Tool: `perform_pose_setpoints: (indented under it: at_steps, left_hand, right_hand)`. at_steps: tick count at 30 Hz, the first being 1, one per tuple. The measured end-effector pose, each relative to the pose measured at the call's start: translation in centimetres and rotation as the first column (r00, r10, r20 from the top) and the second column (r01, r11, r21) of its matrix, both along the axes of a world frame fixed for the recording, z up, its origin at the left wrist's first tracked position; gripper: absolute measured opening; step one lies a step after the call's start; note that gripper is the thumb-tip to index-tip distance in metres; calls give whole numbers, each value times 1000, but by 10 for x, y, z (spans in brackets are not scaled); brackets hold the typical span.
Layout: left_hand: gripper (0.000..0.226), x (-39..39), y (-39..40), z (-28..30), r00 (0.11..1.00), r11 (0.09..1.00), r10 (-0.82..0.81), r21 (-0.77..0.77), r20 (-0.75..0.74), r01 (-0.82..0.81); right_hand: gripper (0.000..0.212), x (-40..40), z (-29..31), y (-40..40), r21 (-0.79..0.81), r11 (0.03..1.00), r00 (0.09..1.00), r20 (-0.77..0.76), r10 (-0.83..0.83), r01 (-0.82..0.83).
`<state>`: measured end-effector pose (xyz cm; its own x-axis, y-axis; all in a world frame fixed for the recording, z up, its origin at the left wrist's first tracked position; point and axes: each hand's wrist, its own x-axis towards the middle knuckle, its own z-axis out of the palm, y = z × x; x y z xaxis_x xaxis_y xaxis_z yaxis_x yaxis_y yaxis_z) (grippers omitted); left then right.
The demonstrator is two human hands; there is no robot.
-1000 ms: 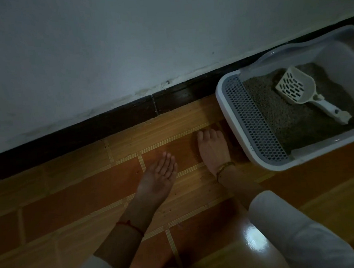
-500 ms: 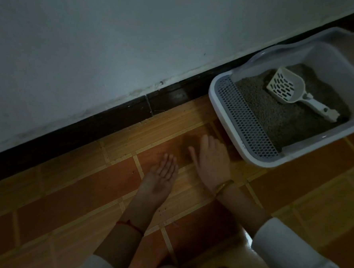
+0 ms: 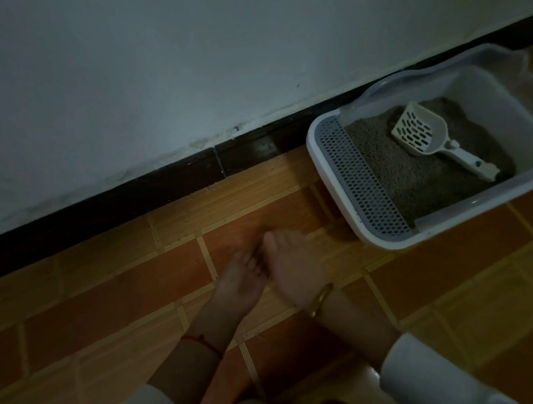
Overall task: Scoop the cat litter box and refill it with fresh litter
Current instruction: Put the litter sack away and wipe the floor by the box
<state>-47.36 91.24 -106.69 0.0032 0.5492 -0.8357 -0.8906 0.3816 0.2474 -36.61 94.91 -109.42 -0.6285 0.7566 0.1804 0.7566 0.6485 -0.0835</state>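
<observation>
The right hand (image 3: pixel 289 269), fingers flat, has slid across the tiles from beside the box (image 3: pixel 335 179) to meet the upturned, cupped left hand (image 3: pixel 242 280); neither grips anything. That looks like sweeping spilled litter into the palm, while the scoop (image 3: pixel 423 136) lies untouched on the litter in the box.

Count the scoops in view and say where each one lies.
1. The scoop lies on the grey litter inside the litter box, slotted head toward the wall, handle toward the box's right end. Neither of the hands touches it. Anything buried in the litter would not show.
</observation>
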Motion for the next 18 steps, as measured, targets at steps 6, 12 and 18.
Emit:
perform_pose_setpoints:
  at_steps: [6, 12, 18]
  left_hand:
    - [33, -6, 2, 8, 992, 995, 96, -19, 87, -95]
    - [32, -20, 4, 6, 979, 987, 157, 2, 131, -158]
    - [31, -18, 6, 9, 987, 993, 114, 25, 113, -117]
  right_hand:
    - [22, 4, 10, 26, -101, 961, 965, -29, -261, 257]
    - [36, 13, -23, 85, 63, 937, 875, 340, -345, 345]
    - [25, 9, -26, 92, 180, 974, 886, 419, -200, 135]
